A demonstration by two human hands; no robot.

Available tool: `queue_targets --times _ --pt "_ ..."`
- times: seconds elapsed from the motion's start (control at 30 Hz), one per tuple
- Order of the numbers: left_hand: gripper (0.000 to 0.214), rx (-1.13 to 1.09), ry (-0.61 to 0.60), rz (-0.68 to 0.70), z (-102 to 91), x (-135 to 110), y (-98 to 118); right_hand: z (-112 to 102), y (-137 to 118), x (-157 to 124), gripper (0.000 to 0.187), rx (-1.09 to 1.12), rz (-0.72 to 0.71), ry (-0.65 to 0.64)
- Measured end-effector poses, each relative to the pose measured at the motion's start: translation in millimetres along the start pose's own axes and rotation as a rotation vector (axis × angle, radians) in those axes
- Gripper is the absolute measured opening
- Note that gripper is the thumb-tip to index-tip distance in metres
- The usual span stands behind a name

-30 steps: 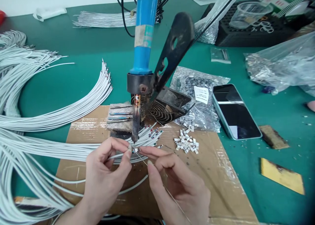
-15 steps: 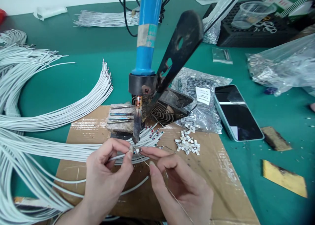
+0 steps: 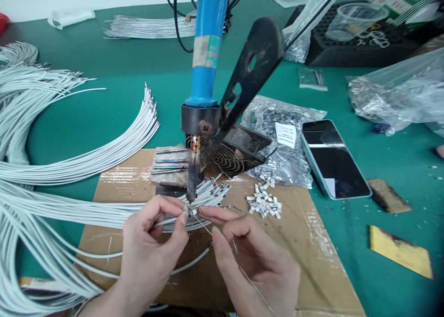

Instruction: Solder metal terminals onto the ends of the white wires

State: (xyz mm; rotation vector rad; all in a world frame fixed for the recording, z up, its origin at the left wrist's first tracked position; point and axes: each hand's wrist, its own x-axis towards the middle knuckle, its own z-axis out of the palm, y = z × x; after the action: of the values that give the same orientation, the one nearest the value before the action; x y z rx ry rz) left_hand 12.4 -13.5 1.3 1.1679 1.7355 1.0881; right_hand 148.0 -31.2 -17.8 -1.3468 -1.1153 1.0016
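Note:
With fingers pinched, my left hand (image 3: 152, 243) grips the end of a white cable (image 3: 160, 223) just below a soldering iron's tip (image 3: 190, 194). The blue-handled soldering iron (image 3: 207, 48) is clamped upright in a black metal stand (image 3: 251, 71). My right hand (image 3: 256, 257) pinches a thin solder wire (image 3: 251, 282), whose front end reaches the iron tip. Between the fingertips sits a tiny white connector (image 3: 194, 211), partly hidden. Behind my hands lies a bundle of white cables (image 3: 208, 192) with stripped, coloured ends.
Small white connectors (image 3: 264, 199) are heaped on the cardboard (image 3: 322, 261). Beyond are a bag of parts (image 3: 274, 122), a phone (image 3: 336, 159) and a yellow sponge (image 3: 400, 251). Cable bundles (image 3: 86, 162) fill the left side. A black crate (image 3: 347, 51) stands at the back right.
Hardly anything differs. My hands have shifted very slightly, both still holding the cable and solder wire at the iron tip.

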Motion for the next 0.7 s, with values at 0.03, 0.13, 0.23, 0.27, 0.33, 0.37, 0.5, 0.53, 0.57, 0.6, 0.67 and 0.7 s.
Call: queue_targets --times 0.03,0.13,0.23,0.27,0.33,0.37,0.5,0.53,0.57,0.6,0.67,0.7 --pt "0.011 0.002 0.003 -0.004 0.4 0.0 0.4 0.1 0.2 -0.1 0.022 0.000 0.000 0.000" --pt "0.011 0.011 0.029 -0.018 2.0 -0.7 3.0 0.1 1.0 -0.2 0.022 -0.002 -0.003 0.005" --pt "0.010 0.019 0.048 -0.008 3.3 -1.8 4.9 0.1 2.0 -0.2 0.022 0.000 -0.009 0.003" --pt "0.010 0.021 0.053 -0.005 3.6 -2.0 5.2 0.1 2.3 -0.2 0.022 -0.001 -0.009 0.003" --pt "0.010 0.021 0.059 0.006 3.8 -2.4 5.3 0.1 2.9 -0.1 0.022 -0.003 -0.007 0.001" --pt "0.010 0.023 0.061 0.010 3.8 -2.5 5.2 0.1 3.1 -0.1 0.023 -0.004 -0.006 0.001" --pt "0.010 0.019 0.066 0.018 4.0 -2.8 5.1 -0.1 2.5 0.2 0.023 0.003 -0.009 -0.001" --pt "0.010 0.015 0.068 0.017 4.0 -2.9 5.2 -0.1 2.1 0.3 0.023 0.002 -0.009 -0.001" --pt "0.010 0.012 0.069 0.018 4.1 -2.9 5.4 -0.2 1.7 0.5 0.022 0.000 -0.009 -0.001" --pt "0.010 0.014 0.071 0.019 4.1 -2.8 5.6 -0.3 1.4 0.6 0.023 -0.003 -0.010 -0.001" --pt "0.010 0.028 0.069 0.026 4.3 -2.7 6.0 -0.3 1.3 1.1 0.023 -0.009 -0.015 0.000" --pt "0.010 0.035 0.068 0.028 4.4 -2.6 6.1 -0.2 1.4 1.3 0.023 -0.011 -0.019 0.001"
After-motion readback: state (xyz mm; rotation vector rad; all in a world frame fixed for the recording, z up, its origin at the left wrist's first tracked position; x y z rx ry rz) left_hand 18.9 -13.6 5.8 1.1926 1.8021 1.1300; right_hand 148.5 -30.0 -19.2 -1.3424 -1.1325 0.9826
